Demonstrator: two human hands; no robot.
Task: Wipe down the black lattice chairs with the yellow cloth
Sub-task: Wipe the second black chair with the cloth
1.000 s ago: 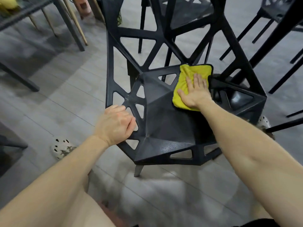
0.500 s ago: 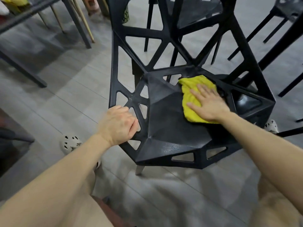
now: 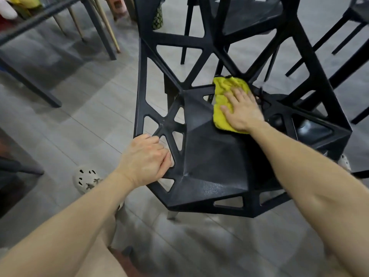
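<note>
A black lattice chair stands in front of me, its faceted seat filling the middle of the view. A crumpled yellow cloth lies at the back of the seat, where the seat meets the backrest. My right hand presses flat on the cloth with its fingers spread and straight. My left hand grips the lattice strut on the seat's left edge, fingers curled round it.
More black chairs stand behind and to the right. A dark table with slanted legs is at the upper left, with wooden legs beside it. Pale perforated clogs are on the grey plank floor.
My right hand and the cloth slid back toward the rear of the seat, the cloth bunching more. The left hand keeps its grip on the chair's left edge.
</note>
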